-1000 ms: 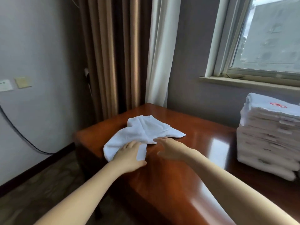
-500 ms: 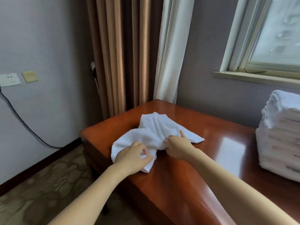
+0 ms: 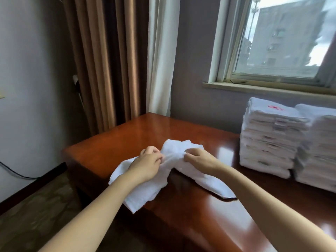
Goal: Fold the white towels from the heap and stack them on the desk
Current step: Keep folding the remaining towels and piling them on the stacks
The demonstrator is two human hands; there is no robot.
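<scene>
White towel [image 3: 145, 193] on red-brown desk [image 3: 127, 142]. White stack [image 3: 269, 142] with red mark [image 3: 275, 107]. Behind, brown curtain [image 3: 109, 60] and white curtain [image 3: 160, 60].

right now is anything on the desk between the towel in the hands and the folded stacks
Nothing visible. The left hand and right hand both grip the loose towel, and only bare, shiny desk lies between it and the folded stacks to the right.

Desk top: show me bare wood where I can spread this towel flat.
Bare wood on the desk: the far left corner between the curtains and the towel; a strip between the towel and the folded stacks; the near part between the forearms. Crowded: the right end under both stacks, and the middle, where the left hand and right hand grip the towel.
</scene>
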